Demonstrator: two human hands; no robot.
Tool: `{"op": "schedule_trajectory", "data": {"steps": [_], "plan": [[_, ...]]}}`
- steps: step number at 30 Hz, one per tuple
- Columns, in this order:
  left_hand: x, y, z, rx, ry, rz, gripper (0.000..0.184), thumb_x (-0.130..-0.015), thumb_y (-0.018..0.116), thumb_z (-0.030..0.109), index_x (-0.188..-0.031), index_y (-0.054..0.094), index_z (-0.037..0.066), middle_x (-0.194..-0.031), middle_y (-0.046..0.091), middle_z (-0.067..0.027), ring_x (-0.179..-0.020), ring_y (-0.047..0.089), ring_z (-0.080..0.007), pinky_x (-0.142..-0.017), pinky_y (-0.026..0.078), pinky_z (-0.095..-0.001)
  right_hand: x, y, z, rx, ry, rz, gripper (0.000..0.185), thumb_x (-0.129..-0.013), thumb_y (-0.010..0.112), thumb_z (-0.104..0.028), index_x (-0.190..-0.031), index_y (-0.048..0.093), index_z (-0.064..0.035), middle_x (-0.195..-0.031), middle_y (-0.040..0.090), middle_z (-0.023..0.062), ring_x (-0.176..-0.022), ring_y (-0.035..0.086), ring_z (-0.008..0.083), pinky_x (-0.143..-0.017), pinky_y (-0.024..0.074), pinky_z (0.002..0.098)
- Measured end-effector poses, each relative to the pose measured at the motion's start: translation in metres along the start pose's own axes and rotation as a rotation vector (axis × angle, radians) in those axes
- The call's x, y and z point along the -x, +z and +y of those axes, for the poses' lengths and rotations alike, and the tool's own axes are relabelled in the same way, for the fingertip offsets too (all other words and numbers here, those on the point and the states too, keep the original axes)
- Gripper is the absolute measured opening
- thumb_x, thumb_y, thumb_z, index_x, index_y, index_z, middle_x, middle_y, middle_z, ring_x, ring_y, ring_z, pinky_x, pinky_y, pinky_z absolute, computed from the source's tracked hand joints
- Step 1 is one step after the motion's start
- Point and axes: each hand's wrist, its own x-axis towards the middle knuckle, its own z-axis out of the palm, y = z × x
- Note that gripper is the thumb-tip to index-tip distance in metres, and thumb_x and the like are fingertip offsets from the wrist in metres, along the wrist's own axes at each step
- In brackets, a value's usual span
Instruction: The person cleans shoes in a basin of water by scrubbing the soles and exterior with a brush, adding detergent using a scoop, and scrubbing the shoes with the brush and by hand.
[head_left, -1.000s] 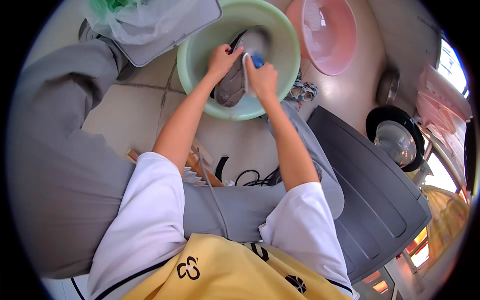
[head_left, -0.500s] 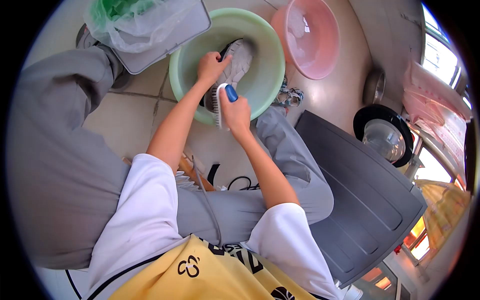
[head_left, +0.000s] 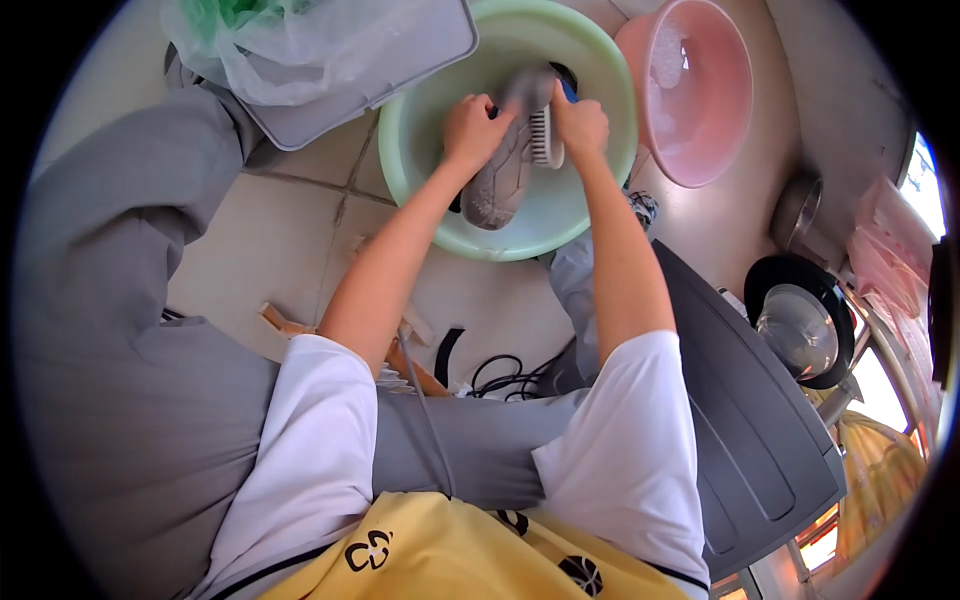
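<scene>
Presently, shoe (head_left: 492,195): grey, tilted, inside the rim of the green basin (head_left: 520,250), toe end nearest the wearer.
Left hand (head_left: 474,132): fingers gripping the shoe's left edge.
Right hand (head_left: 582,122): fingers closed around the brush (head_left: 553,150), bristles facing the shoe's right side; whether they touch, I cannot tell.
Basin room: a strip of pale green wall shows left of the shoe, a broader one right of the brush.
Floor (head_left: 250,230): tiles show left of the basin and below it, down to the wearer's knees.
Upper left edge: the grey bin (head_left: 400,60), bearing a plastic bag (head_left: 270,70), crowds the basin's rim.
Right edge: the pink basin (head_left: 735,120), suds inside, just beside the green one.
Lower right: a dark grey box (head_left: 730,400) beside the right arm.
Below: black cables (head_left: 500,378) between the forearms.
</scene>
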Motion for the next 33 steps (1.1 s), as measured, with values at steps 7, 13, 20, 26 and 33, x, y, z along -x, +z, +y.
{"op": "schedule_trajectory", "data": {"steps": [7,13,20,26,33], "plan": [[-0.003,0.006,0.0,0.121,-0.094,-0.049,0.051,-0.073,0.061,0.047,-0.077,0.058,-0.005,-0.08,0.058,-0.0203,-0.074,0.056,-0.0345,-0.066,0.044,-0.0398,0.036,-0.002,0.017,-0.092,-0.064,-0.002,0.07,-0.071,0.055,-0.058,-0.086,0.061,0.0102,-0.086,0.059,0.0308,-0.085,0.059,0.0421,-0.077,0.0471,0.0428],[-0.006,0.008,-0.011,0.16,-0.086,-0.135,0.056,-0.071,0.061,0.049,-0.08,0.059,-0.006,-0.083,0.06,-0.0227,-0.078,0.058,-0.0349,-0.068,0.044,-0.04,0.135,-0.003,0.026,-0.21,-0.015,-0.003,0.063,-0.072,0.058,-0.053,-0.077,0.06,0.0099,-0.078,0.059,0.0304,-0.078,0.059,0.0437,-0.072,0.0477,0.0447],[-0.006,-0.005,0.003,0.117,-0.174,-0.291,0.063,-0.069,0.059,0.056,-0.089,0.061,-0.003,-0.087,0.062,-0.0215,-0.083,0.06,-0.0318,-0.072,0.045,-0.0398,0.201,-0.002,0.032,-0.266,0.1,-0.107,0.062,-0.073,0.056,-0.054,-0.08,0.06,0.0072,-0.078,0.06,0.0296,-0.077,0.059,0.0428,-0.07,0.048,0.0449],[-0.005,-0.014,0.027,-0.217,0.044,-0.406,0.091,-0.063,0.056,0.068,-0.116,0.051,-0.006,-0.111,0.055,-0.0232,-0.106,0.052,-0.0333,-0.09,0.035,-0.0478,0.166,-0.026,0.063,-0.465,0.249,0.124,0.065,-0.073,0.056,-0.055,-0.083,0.061,0.0097,-0.081,0.059,0.0315,-0.084,0.058,0.0428,-0.075,0.0452,0.0449],[0.014,-0.037,0.068,0.71,-0.361,-0.469,0.051,-0.074,0.068,0.022,-0.112,0.049,-0.006,-0.107,0.056,-0.0138,-0.096,0.054,-0.0214,-0.082,0.044,-0.032,0.139,0.005,0.114,-0.782,0.394,0.262,0.065,-0.073,0.056,-0.058,-0.076,0.064,0.0065,-0.071,0.062,0.0232,-0.074,0.062,0.0347,-0.068,0.0457,0.0402]]}}
